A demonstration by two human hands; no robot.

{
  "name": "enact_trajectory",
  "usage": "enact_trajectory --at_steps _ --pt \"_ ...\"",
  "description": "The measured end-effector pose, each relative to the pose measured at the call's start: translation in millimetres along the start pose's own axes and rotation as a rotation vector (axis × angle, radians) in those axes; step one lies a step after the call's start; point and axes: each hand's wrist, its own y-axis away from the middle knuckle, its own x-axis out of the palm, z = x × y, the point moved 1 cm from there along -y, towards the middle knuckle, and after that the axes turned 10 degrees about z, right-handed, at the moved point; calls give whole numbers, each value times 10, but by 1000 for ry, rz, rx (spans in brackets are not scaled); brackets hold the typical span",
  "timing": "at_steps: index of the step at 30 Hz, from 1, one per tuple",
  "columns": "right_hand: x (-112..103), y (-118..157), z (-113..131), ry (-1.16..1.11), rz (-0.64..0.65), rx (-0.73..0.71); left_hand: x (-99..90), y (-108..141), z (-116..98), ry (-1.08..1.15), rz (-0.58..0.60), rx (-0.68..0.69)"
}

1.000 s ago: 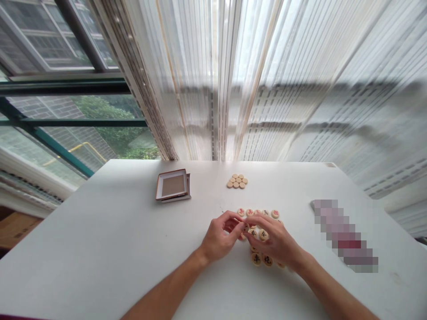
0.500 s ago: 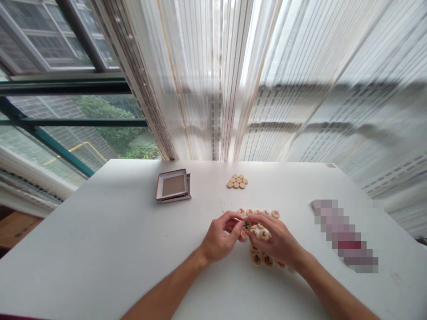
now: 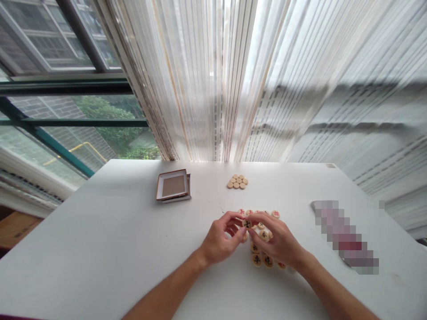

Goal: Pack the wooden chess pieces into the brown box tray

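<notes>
Holding one round piece point(image 3: 247, 224) with a black mark is the work of both hands: the left hand point(image 3: 218, 240) and the right hand point(image 3: 278, 238) bring their thumbs and fingertips narrowly together around its edge. This grip probably leaves the marked face free for looking, and two hands should make the small disc easier to steady. The piece is between the fingertips, at the left border of the marked pieces point(image 3: 256, 260). Whether it touches anything below, I cannot tell.

The marked pieces lie with characters upward, some red and some black, so each one can be read. They seem placed roughly in rows, but the right hand covers a part of them. Farther away, the plain pieces point(image 3: 238, 181) lie close against each other in a separate group; no marks show on them, so perhaps they are face down.

At the far left side of the table point(image 3: 100, 240) is an open shallow box point(image 3: 158, 189) with brown bottom visible, and I see no pieces inside. It rests over another box part point(image 3: 189, 189), not quite aligned, whose inside is mostly hidden.
</notes>
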Motion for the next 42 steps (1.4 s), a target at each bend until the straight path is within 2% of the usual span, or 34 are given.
enact_trajectory --at_steps 20,42 --pt "-3 -22 -6 25 -50 47 12 15 -5 -149 13 48" --pt "-30 -28 52 3 11 11 -8 8 -17 -4 0 1"
